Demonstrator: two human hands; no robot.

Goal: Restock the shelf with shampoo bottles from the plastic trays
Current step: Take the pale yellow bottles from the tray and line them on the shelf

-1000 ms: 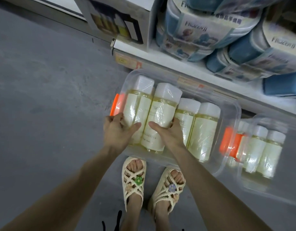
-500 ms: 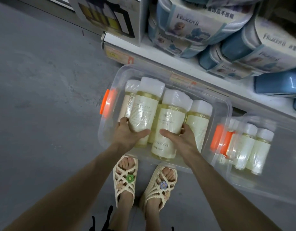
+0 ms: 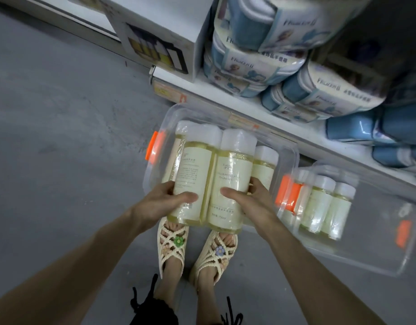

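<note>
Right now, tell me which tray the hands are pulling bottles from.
The left tray, by the feet: both hands grip bottles lifted above it. The right tray is untouched.

Dim, flat indoor light with a cool grey cast, soft faint shadows on the floor [image 3: 61, 141], pale glare on the wrapped bottles [image 3: 235, 174], motion blur on the right tray [image 3: 366, 259] and stacked blue packs [image 3: 261, 64], wide-angle bending at the edges

Pale-yellow white-capped plastic shampoo bottles [image 3: 193, 181], clear plastic trays [image 3: 293, 156] with orange latches [image 3: 153, 146], blue-and-white wrapped packs [image 3: 254, 64].
</note>
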